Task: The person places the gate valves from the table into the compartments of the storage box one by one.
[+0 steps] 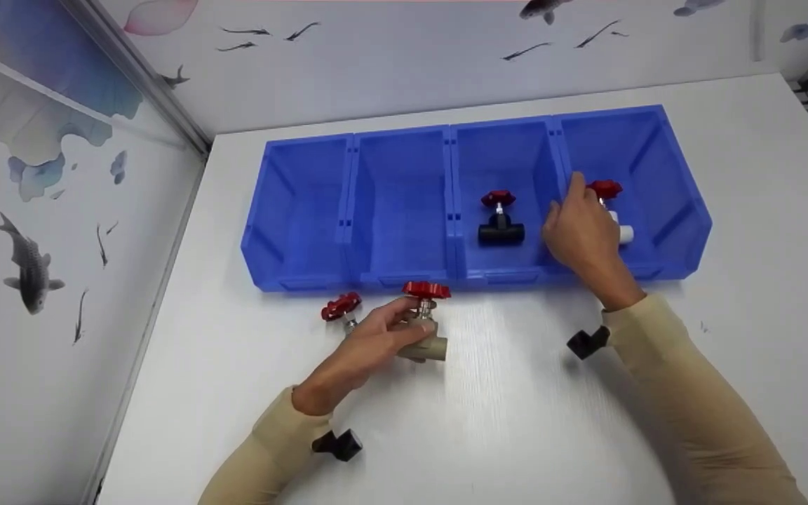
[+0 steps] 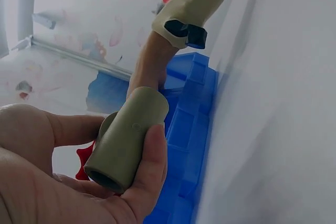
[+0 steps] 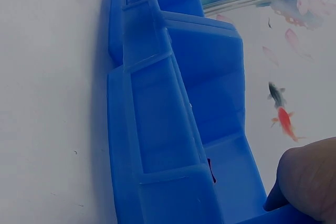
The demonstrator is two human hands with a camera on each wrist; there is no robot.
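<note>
Gripping tan valve [image 1: 435,348], pipe roughly parallel to bin row, left hand [image 1: 376,335] holds it over tabletop [image 1: 502,414], just short of second bin [image 1: 404,224] from left; right hand [image 1: 581,230] beside white valve [image 1: 625,234], grip hard to tell.

Downward head view over bins [image 1: 454,203]

Valves [image 1: 501,233] in two rightmost bins [image 1: 503,151]
</note>
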